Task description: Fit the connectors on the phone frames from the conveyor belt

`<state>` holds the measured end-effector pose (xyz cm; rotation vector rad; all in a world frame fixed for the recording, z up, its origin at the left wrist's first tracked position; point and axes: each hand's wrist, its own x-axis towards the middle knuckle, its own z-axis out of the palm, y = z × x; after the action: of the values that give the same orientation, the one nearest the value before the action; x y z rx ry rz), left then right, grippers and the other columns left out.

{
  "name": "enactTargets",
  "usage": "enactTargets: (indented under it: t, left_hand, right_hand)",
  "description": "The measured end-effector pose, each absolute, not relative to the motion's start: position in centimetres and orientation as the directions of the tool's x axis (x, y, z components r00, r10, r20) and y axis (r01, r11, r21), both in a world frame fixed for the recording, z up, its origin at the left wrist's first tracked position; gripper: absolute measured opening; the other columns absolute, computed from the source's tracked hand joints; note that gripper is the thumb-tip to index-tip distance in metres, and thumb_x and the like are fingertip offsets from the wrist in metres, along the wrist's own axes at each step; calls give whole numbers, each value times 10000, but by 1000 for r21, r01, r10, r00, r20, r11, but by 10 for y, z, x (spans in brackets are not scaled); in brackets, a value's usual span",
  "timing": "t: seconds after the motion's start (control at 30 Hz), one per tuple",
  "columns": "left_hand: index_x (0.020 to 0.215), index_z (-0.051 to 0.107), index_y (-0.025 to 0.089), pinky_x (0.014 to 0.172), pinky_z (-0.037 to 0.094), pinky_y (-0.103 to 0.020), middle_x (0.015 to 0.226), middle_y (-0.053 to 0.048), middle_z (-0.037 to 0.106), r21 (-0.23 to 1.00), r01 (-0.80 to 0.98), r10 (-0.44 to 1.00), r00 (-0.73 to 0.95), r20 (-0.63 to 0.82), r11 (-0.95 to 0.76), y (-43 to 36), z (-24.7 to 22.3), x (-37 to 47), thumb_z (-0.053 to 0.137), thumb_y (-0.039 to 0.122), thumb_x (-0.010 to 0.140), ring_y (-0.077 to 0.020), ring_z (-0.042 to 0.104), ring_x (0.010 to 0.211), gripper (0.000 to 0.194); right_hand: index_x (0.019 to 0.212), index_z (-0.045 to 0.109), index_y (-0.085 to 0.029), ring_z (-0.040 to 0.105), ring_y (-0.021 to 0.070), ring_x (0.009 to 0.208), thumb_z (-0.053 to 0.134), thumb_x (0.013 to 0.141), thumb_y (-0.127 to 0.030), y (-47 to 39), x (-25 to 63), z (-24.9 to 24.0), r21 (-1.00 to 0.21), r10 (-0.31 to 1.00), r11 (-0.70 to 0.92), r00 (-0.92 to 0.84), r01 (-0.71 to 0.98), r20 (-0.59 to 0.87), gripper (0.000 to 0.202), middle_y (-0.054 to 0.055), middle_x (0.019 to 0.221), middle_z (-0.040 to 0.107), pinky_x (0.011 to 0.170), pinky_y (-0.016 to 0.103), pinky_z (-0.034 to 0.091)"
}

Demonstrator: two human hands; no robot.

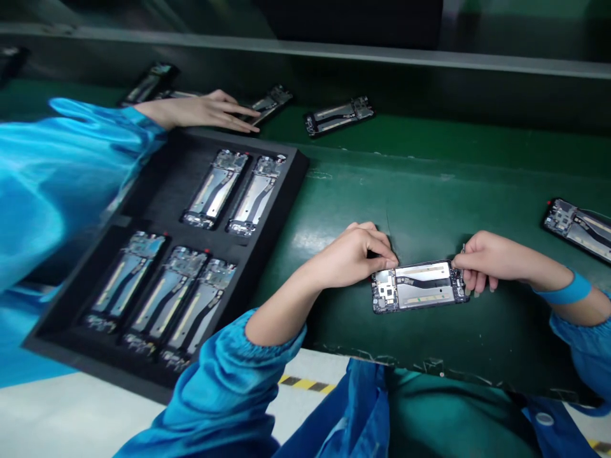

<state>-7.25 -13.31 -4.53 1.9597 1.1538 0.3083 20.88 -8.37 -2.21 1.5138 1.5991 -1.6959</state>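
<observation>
An opened phone body [420, 289] lies flat on the green work surface in front of me, its circuit board at the left end. My left hand [358, 254] is at its upper left corner, thumb and fingers pinched together at the frame's edge. At the right end is my right hand [484, 261], with a blue band on the wrist. Its thumb and forefinger are closed on something small that I cannot make out, and the other fingers curl beside the phone's edge.
A black tray [298, 172] with several phone bodies stands at the left. Another person's hand [214, 113] reaches over its far edge to a phone body [277, 102]. More lie at the back [341, 116] and far right [580, 229].
</observation>
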Motion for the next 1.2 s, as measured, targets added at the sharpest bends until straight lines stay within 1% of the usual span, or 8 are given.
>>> enactTargets:
  t: [0.2,0.47,0.7,0.9,1.03,1.2]
  left_hand:
    - [869,809,272,899,380,-342,896,17,772,749,613,812,555,-182,-252,-131,-45,-74,723,227,907,-186,595,913,104]
    - [878,815,283,936,377,-369,923,12,782,760,605,810,555,-189,-237,-130,-45,-75,735,244,890,-192,604,913,89]
    - [875,817,271,932,391,-361,908,17,784,760,600,794,577,-192,-252,-126,-43,-72,740,217,880,-185,610,906,94]
    - [865,826,282,894,412,-338,886,18,784,752,591,755,625,-199,-292,-116,-43,-64,748,222,866,-183,611,895,99]
    - [883,825,276,920,414,-338,897,13,786,784,551,728,657,-195,-287,-113,-43,-68,738,239,883,-179,622,912,95]
    - [873,824,254,891,429,-320,876,3,783,808,511,715,678,-171,-292,-111,-42,-73,726,212,886,-168,626,879,107]
  right_hand:
    - [581,695,-135,719,158,543,551,855,-191,-84,207,-23,-488,394,-294,-361,822,-845,314,105,608,740,370,155,471]
    - [565,692,-145,718,165,535,563,833,-195,-84,210,-26,-503,397,-303,-372,810,-839,302,104,592,734,359,158,466]
    - [566,694,-141,711,165,516,562,837,-192,-84,208,-26,-498,404,-305,-363,812,-840,306,103,581,729,355,160,467]
    - [570,693,-140,728,177,552,574,834,-209,-84,209,-27,-514,408,-306,-378,802,-831,298,116,608,741,363,161,472]
    - [578,698,-138,726,171,552,571,845,-211,-84,209,-27,-513,402,-307,-380,802,-833,304,110,598,737,369,158,474]
    - [591,710,-134,728,170,560,575,846,-220,-84,209,-24,-509,403,-293,-379,809,-833,301,110,609,741,375,155,473]
